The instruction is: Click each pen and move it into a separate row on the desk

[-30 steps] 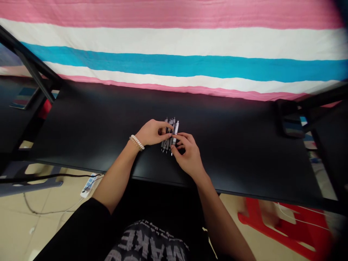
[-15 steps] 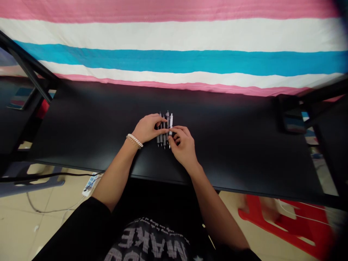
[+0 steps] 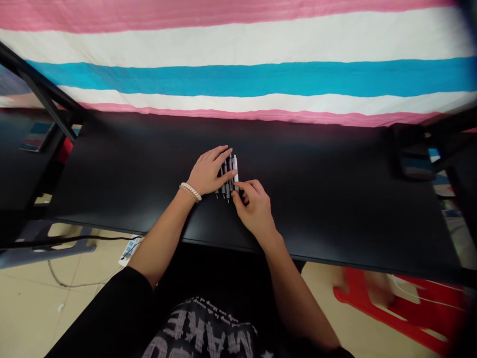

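Note:
Several grey pens (image 3: pixel 227 191) lie side by side on the black table (image 3: pixel 316 199), points toward me, with a white pen (image 3: pixel 236 165) at the right end of the row. My left hand (image 3: pixel 204 174) rests over the pens' upper left part, fingers stretched out and thumb reaching across to the white pen. It hides part of the row. At the lower end of the white pen is my right hand (image 3: pixel 257 206), thumb and forefinger closed about it and the other fingers curled. That pen's tip is hidden by the fingers.
A striped cloth (image 3: pixel 238 79) hangs behind the table. A dark phone-like object (image 3: pixel 413 154) stands at the right end. Below are a red stool (image 3: pixel 398 308) on the right and a white power strip (image 3: pixel 129 249) with cables on the left.
My left hand has opened from a pinch and laid its fingers further up over the pens. My right hand has shifted slightly toward me along the white pen.

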Demonstrator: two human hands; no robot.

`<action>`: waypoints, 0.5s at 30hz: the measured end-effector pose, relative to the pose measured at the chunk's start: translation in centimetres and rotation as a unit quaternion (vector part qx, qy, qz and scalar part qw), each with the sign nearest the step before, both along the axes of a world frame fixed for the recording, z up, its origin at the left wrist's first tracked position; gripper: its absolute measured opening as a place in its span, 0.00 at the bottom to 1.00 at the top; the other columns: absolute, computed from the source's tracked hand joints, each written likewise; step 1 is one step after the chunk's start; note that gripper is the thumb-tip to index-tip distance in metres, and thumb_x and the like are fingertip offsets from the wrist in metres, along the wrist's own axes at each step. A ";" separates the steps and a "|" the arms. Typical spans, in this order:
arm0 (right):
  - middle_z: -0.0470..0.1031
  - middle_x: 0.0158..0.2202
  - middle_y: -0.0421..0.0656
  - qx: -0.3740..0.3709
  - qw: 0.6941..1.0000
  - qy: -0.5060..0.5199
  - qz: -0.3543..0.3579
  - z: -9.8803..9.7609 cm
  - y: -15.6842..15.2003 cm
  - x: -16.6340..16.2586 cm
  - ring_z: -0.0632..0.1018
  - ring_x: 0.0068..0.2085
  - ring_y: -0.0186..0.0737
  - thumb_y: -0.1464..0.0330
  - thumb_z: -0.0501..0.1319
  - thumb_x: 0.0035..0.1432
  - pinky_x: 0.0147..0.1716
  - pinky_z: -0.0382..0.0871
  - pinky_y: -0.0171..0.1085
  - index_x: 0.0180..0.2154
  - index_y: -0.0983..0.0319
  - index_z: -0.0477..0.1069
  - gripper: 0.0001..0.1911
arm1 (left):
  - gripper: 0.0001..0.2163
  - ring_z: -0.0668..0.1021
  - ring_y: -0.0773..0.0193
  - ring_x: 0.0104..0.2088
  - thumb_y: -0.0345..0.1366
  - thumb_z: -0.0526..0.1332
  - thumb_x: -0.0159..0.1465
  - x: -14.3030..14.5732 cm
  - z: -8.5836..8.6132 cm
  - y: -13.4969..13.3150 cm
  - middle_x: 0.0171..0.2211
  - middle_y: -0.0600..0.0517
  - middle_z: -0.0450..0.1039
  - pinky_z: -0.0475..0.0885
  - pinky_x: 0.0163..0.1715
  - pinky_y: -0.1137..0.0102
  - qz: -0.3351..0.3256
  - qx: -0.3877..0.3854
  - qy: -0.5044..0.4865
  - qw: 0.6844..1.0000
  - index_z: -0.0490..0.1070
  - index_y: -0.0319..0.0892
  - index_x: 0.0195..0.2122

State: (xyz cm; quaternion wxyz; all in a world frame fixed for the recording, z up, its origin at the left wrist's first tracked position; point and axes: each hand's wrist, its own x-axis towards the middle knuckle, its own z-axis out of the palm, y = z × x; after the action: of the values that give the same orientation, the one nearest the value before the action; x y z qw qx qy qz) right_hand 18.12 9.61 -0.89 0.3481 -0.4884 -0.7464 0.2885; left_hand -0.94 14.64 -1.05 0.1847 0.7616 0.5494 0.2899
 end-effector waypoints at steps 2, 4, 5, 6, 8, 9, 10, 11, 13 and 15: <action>0.71 0.39 0.45 -0.006 1.000 -0.019 0.014 0.2 -0.4 0.5 0.73 0.29 0.36 0.70 0.58 0.62 0.33 0.72 0.40 0.46 0.61 0.74 0.11 | 0.27 0.66 0.44 0.65 0.50 0.60 0.65 0.2 -0.1 0.0 0.64 0.38 0.64 0.58 0.64 0.49 -0.001 -0.001 0.002 1.000 0.65 0.42 0.61; 0.72 0.38 0.45 -0.013 0.999 -0.030 0.023 0.5 -0.9 0.9 0.73 0.29 0.36 0.70 0.57 0.63 0.32 0.71 0.39 0.46 0.61 0.74 0.11 | 0.25 0.67 0.46 0.64 0.49 0.60 0.66 0.4 0.0 0.0 0.62 0.39 0.67 0.60 0.63 0.51 -0.008 0.003 0.005 1.000 0.66 0.41 0.60; 0.72 0.37 0.45 -0.015 0.999 -0.037 0.026 0.6 -1.1 1.0 0.72 0.29 0.36 0.71 0.57 0.63 0.32 0.71 0.38 0.45 0.61 0.74 0.11 | 0.25 0.68 0.48 0.63 0.48 0.60 0.66 0.5 0.1 0.0 0.61 0.39 0.68 0.62 0.63 0.52 -0.010 0.005 0.013 1.000 0.67 0.40 0.60; 0.73 0.36 0.44 -0.017 0.998 -0.044 0.028 0.7 -1.3 1.1 0.72 0.28 0.35 0.71 0.56 0.64 0.32 0.70 0.38 0.45 0.62 0.74 0.11 | 0.25 0.69 0.49 0.62 0.48 0.59 0.66 0.5 0.2 0.0 0.61 0.40 0.69 0.63 0.63 0.53 -0.011 0.007 0.026 1.000 0.67 0.40 0.60; 0.73 0.36 0.44 -0.017 0.998 -0.055 0.029 0.7 -1.7 1.3 0.72 0.28 0.35 0.71 0.55 0.65 0.31 0.69 0.37 0.45 0.62 0.75 0.12 | 0.26 0.70 0.51 0.62 0.49 0.58 0.67 0.6 0.4 0.0 0.62 0.41 0.68 0.64 0.62 0.55 -0.005 0.008 0.056 0.998 0.65 0.40 0.61; 0.73 0.35 0.44 -0.014 0.998 -0.056 0.024 0.7 -1.8 1.3 0.72 0.28 0.35 0.71 0.55 0.65 0.32 0.69 0.37 0.45 0.62 0.75 0.12 | 0.27 0.69 0.51 0.63 0.51 0.58 0.67 0.7 0.4 0.0 0.63 0.41 0.66 0.64 0.62 0.54 -0.002 0.009 0.069 0.998 0.64 0.40 0.62; 0.73 0.36 0.44 -0.010 0.998 -0.052 0.018 0.6 -2.0 1.3 0.72 0.29 0.36 0.71 0.55 0.65 0.32 0.69 0.37 0.45 0.62 0.75 0.12 | 0.29 0.67 0.50 0.65 0.52 0.58 0.66 0.8 0.4 0.1 0.65 0.42 0.65 0.63 0.63 0.54 -0.001 0.010 0.079 0.997 0.63 0.40 0.63; 0.73 0.36 0.44 -0.005 0.999 -0.046 0.010 0.5 -2.0 1.3 0.72 0.29 0.36 0.71 0.55 0.65 0.32 0.69 0.37 0.45 0.62 0.75 0.12 | 0.30 0.65 0.50 0.66 0.53 0.58 0.66 0.8 0.3 0.2 0.66 0.42 0.63 0.61 0.64 0.54 -0.004 0.011 0.086 0.996 0.62 0.41 0.64; 0.73 0.35 0.44 0.005 1.000 -0.030 -0.006 0.2 -2.1 1.2 0.72 0.29 0.36 0.70 0.55 0.64 0.32 0.69 0.37 0.44 0.62 0.75 0.11 | 0.30 0.62 0.51 0.68 0.54 0.57 0.66 0.9 0.1 0.5 0.68 0.44 0.61 0.58 0.66 0.53 -0.016 0.014 0.093 0.995 0.61 0.43 0.65; 0.73 0.34 0.43 0.010 1.000 -0.020 -0.018 0.1 -2.1 1.0 0.71 0.28 0.35 0.71 0.56 0.64 0.31 0.68 0.37 0.43 0.62 0.75 0.10 | 0.30 0.61 0.51 0.69 0.54 0.57 0.66 0.9 -0.1 0.8 0.68 0.45 0.60 0.56 0.67 0.52 -0.033 0.014 0.094 0.995 0.61 0.45 0.65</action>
State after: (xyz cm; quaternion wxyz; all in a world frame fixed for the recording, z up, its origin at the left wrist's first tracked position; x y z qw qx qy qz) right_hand 19.15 7.51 -0.81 0.3431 -0.5041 -0.7472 0.2644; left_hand -0.04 15.49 -1.15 0.1313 0.8057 0.5349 0.2180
